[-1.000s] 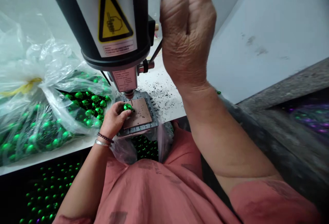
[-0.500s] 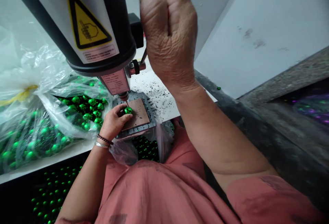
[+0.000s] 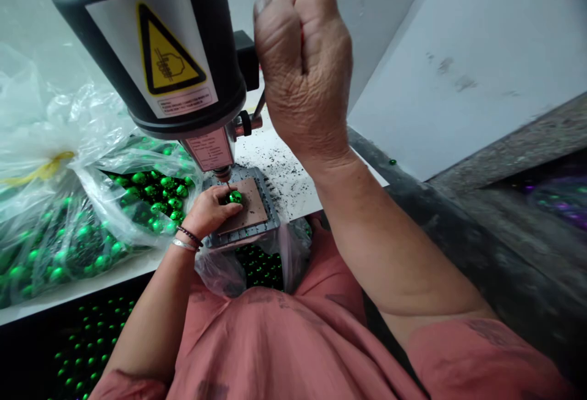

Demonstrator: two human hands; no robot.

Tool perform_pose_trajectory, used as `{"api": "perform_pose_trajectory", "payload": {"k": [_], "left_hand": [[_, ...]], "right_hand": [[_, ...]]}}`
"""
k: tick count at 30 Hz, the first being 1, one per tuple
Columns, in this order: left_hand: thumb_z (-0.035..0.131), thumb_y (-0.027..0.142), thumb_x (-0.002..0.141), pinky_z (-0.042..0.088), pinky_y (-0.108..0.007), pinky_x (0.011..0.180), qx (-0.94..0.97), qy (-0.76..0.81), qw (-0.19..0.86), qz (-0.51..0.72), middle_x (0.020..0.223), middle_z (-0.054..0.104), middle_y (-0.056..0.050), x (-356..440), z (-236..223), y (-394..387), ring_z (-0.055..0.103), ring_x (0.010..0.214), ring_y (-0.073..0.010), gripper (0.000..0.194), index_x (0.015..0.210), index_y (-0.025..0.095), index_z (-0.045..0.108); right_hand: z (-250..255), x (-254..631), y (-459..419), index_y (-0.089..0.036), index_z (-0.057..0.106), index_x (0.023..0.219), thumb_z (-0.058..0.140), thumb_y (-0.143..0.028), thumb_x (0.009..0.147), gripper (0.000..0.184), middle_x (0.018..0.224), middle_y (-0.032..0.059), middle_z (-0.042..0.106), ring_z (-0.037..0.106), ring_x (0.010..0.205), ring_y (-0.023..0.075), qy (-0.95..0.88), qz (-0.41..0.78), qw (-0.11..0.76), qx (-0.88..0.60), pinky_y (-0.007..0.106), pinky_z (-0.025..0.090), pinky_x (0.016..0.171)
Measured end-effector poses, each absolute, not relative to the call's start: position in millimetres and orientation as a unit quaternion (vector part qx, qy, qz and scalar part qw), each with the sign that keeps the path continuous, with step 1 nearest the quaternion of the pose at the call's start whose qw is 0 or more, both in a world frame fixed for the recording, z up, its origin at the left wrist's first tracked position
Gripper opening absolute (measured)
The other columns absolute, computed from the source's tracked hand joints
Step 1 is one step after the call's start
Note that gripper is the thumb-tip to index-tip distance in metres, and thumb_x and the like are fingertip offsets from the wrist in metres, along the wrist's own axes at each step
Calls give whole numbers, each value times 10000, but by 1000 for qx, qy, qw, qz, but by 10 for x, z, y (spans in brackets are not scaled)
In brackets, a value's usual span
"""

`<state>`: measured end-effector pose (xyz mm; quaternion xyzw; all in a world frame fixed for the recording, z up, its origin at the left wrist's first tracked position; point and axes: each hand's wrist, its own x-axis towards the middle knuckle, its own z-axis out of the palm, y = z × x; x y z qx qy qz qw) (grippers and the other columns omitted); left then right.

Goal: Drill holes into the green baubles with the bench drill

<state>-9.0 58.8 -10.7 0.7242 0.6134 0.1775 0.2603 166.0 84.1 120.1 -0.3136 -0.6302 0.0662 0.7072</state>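
Observation:
A shiny green ball [image 3: 235, 197] rests on the brown board [image 3: 254, 207] of a small drill press [image 3: 220, 106]. The thumb and fingers of my left hand [image 3: 211, 209] are closed about its left side. Just above and left of the ball hangs the thin drill bit [image 3: 228, 185]; whether they touch I cannot tell. High on the right, my right hand [image 3: 305, 70] is a fist at the top of the press's lever [image 3: 259, 104], whose end is hidden inside the fingers.
Left of the press lies a clear plastic bag [image 3: 87, 198] full of green balls, tied with yellow. Another bag [image 3: 293, 253] with green balls hangs below the board. Dark shavings [image 3: 287, 174] litter the white tabletop. One green ball [image 3: 392, 161] lies at far right.
The green ball and my left hand have shifted slightly right relative to the drill bit. My right fist stays at the lever. The whole view has moved a little.

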Motion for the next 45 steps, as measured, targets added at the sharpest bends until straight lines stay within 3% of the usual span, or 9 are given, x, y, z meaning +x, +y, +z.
{"api": "perform_pose_trajectory", "payload": {"k": [9,27,35,40,45], "left_hand": [[566,463,716,450,-361,882,693,608,322,215,1107,648,-78,-273,-206,603,577,1009,-252,563,1188,156,573],[667,367,638,447,-328,889,688,615,306,235,1099,645,-60,-70,-168,568,592,954,-202,466,1060,169,655],[668,369,653,436,-354,918,707,594,283,257,1101,651,-59,-144,-293,560,592,967,-207,493,1112,190,635],[658,369,665,437,-355,913,716,586,270,267,1090,658,-46,-172,-333,551,597,976,-210,485,1129,233,625],[667,351,652,410,-371,944,707,598,259,274,1128,650,-45,-172,-354,532,571,1052,-229,453,1089,238,646]], "right_hand": [[1209,1661,802,-185,288,719,361,-305,855,196,684,-52,264,256,640,9,-633,73,697,-328,90,297,643],[1222,1638,793,-187,294,698,408,-286,840,208,661,-54,277,252,626,29,-609,93,714,-332,117,301,631],[1028,1660,589,-192,334,696,393,-257,844,172,640,-50,307,309,576,35,-624,-48,689,-366,163,369,633],[758,1656,432,-202,376,715,383,-285,852,161,601,-62,310,344,535,37,-611,-65,680,-400,203,380,600],[556,1652,369,-212,420,758,412,-282,843,111,616,-47,405,378,530,56,-614,-99,657,-426,223,370,544]]}}
